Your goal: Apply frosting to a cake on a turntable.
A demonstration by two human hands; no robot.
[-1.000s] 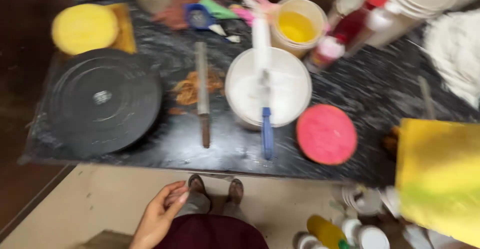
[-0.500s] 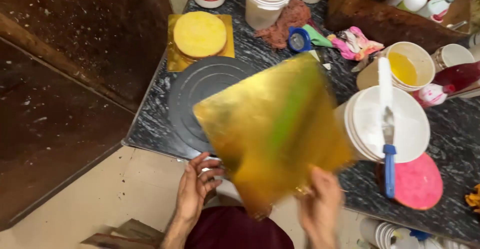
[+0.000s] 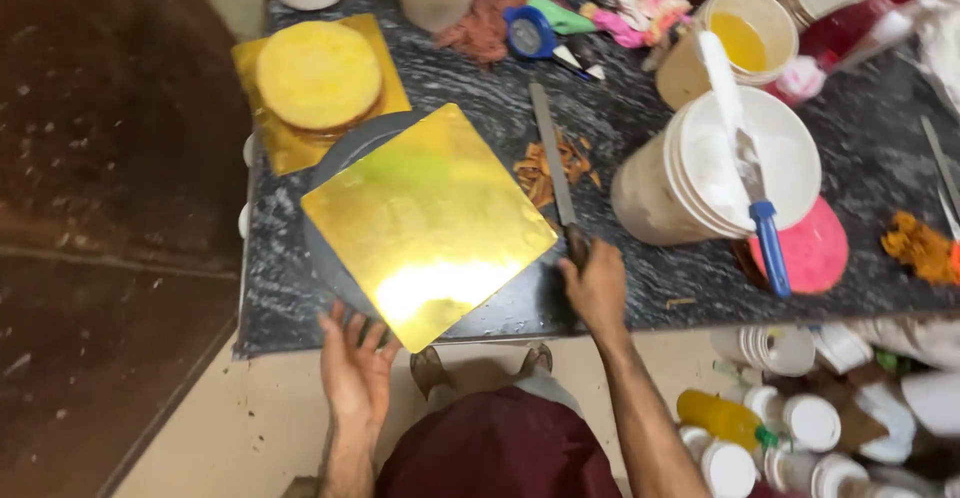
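Observation:
A square gold cake board [image 3: 428, 220] lies flat on the dark round turntable [image 3: 330, 263] near the counter's front edge. My left hand [image 3: 352, 366] is open at the turntable's near rim, fingers spread and touching it beside the board's corner. My right hand [image 3: 594, 283] is closed around the handle of a long knife [image 3: 552, 163] that lies on the black counter [image 3: 480, 108], blade pointing away from me. Brown cake scraps [image 3: 556, 166] sit by the blade.
A yellow sponge cake [image 3: 318, 74] rests on another gold board at the back left. A white bucket of cream [image 3: 722, 180] carries a blue-handled spatula [image 3: 748, 158]. A pink disc [image 3: 812, 248], a cup of yellow liquid [image 3: 738, 42] and small tools are at right. Jars and bottles [image 3: 760, 428] stand on the floor.
The gold board, held up in both hands before, now lies flat on the turntable. My right hand has let go of it and taken the knife handle.

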